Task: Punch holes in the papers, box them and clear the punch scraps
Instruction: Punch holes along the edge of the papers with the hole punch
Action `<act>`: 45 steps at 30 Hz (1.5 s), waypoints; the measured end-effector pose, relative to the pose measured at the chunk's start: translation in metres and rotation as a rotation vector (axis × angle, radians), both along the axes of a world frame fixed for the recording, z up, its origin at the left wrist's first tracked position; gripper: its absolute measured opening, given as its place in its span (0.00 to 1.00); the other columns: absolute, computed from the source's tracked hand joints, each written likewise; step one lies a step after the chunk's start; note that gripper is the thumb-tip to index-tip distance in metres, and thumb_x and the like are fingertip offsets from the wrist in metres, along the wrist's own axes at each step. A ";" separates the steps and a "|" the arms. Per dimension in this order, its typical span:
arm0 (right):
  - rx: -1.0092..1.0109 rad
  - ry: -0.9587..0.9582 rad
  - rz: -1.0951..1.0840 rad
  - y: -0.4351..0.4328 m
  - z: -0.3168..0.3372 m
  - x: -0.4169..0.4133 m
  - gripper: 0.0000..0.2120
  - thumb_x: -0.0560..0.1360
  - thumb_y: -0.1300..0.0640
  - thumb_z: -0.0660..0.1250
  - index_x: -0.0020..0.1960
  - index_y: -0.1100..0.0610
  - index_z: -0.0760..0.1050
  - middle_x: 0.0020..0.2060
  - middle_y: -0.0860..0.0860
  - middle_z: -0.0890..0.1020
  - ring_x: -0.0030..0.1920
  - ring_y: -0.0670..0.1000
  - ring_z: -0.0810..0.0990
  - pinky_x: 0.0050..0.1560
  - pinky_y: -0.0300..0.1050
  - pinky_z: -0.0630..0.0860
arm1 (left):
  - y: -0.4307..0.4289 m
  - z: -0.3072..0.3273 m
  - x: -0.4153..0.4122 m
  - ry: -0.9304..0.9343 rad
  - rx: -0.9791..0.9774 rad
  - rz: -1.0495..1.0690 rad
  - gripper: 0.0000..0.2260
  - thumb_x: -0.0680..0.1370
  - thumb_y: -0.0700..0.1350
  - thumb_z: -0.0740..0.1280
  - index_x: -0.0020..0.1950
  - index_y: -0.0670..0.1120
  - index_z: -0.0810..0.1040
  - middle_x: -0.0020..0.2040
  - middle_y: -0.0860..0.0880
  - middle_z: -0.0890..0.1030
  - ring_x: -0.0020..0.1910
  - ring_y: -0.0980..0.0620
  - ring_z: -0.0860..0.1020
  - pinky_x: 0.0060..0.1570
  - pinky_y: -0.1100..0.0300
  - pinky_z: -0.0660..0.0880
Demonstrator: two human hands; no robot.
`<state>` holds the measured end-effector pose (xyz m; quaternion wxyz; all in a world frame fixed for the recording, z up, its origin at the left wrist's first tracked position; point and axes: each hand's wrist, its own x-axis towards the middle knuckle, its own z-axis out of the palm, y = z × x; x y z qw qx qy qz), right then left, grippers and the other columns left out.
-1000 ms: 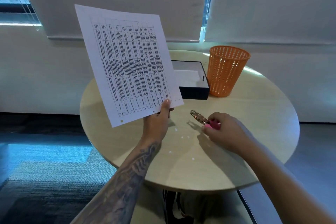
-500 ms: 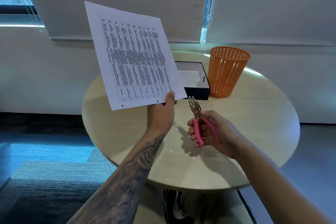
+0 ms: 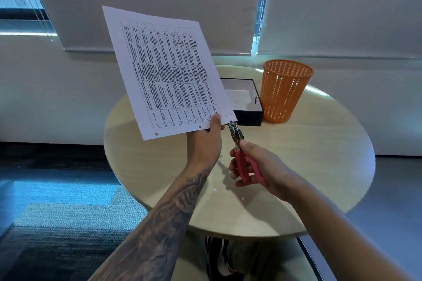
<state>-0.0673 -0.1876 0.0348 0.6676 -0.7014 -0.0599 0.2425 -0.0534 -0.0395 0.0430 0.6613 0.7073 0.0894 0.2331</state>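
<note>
Above the desk [image 3: 296, 155], left hand [image 3: 204, 143] pinches the paper [image 3: 164, 73] (two holes); right hand [image 3: 258, 166] grips the punch [image 3: 237, 137], now raised to its corner.

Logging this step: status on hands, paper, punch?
Left hand holds paper up by bottom edge. Right hand grips hole punch, head at paper's lower right corner. Two holes already there. Nothing blocking.

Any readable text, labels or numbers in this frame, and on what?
White printed paper sheet held in the left hand: a table of dense black print, too small and blurred to read.
Pink-handled metal hole punch, orange mesh plastic basket, black open box: no text visible.
</note>
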 end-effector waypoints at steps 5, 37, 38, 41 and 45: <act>-0.025 -0.038 -0.020 0.004 0.002 0.000 0.19 0.85 0.44 0.54 0.56 0.60 0.73 0.44 0.58 0.82 0.44 0.58 0.80 0.46 0.56 0.78 | -0.002 -0.003 -0.001 0.010 0.000 -0.004 0.12 0.82 0.52 0.65 0.39 0.58 0.78 0.35 0.58 0.81 0.42 0.50 0.84 0.41 0.59 0.78; -0.054 -0.097 -0.124 0.013 0.000 0.004 0.20 0.83 0.45 0.61 0.50 0.62 0.78 0.38 0.59 0.85 0.36 0.56 0.82 0.39 0.52 0.80 | 0.004 -0.003 0.025 0.137 -0.232 0.017 0.15 0.80 0.50 0.68 0.35 0.48 0.83 0.32 0.51 0.81 0.34 0.51 0.76 0.39 0.56 0.73; -0.045 -0.100 -0.127 0.014 0.001 0.004 0.20 0.83 0.45 0.61 0.50 0.62 0.78 0.38 0.59 0.85 0.36 0.56 0.82 0.40 0.53 0.80 | 0.004 -0.002 0.026 0.145 -0.238 0.016 0.17 0.79 0.50 0.68 0.32 0.49 0.83 0.32 0.51 0.81 0.34 0.50 0.76 0.40 0.56 0.72; -0.035 -0.102 -0.130 0.015 0.002 0.005 0.20 0.83 0.45 0.61 0.50 0.61 0.78 0.38 0.59 0.85 0.35 0.55 0.82 0.40 0.53 0.80 | 0.005 0.000 0.027 0.163 -0.211 0.020 0.17 0.79 0.51 0.67 0.31 0.49 0.82 0.32 0.50 0.81 0.34 0.50 0.76 0.41 0.57 0.73; -0.058 -0.112 -0.132 0.015 0.002 0.007 0.20 0.83 0.44 0.60 0.50 0.61 0.78 0.38 0.58 0.86 0.36 0.55 0.83 0.40 0.53 0.81 | 0.006 -0.001 0.027 0.125 -0.150 0.002 0.12 0.80 0.49 0.66 0.46 0.43 0.84 0.35 0.53 0.84 0.35 0.54 0.80 0.43 0.59 0.77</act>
